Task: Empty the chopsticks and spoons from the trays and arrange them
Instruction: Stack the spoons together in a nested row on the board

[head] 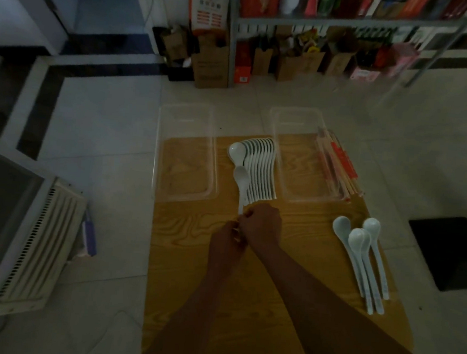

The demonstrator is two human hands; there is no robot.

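The left hand (229,240) and the right hand (260,224) are close together in the middle of the yellow wooden board (191,284). Both are curled shut on the handle of one white plastic soup spoon (241,181). The fingers hide the handle's end. Its bowl points to 12 o'clock, away from the hands.

Just past the hands, at 12 o'clock, lies a neat row of white soup spoons (260,170), packed side by side and overlapping. The held spoon touches the left side of that row.

At 11 o'clock sits a clear plastic tray (184,151) with nothing in it. At 1 o'clock sits a second clear plastic tray (302,159), also empty. Both trays hang over the far edge of the board onto the pale tiled floor (105,129).

Along the right side of the second tray lies a bundle of chopsticks in red and white paper sleeves (338,164). The tray wall blurs them, so they are hard to count.

At 3 o'clock from the hands, near the board's right edge, lie three white soup spoons (365,255), bowls away from the person. Two of them overlap.

The board is bare between the hands and those three spoons, and also at 7 o'clock, down to the near edge.

The room is dim. A white slatted box (37,246) sits at 9 o'clock, cut off by the picture's edge. A grey metal shelf (348,21) at 12 o'clock holds blurry boxes.
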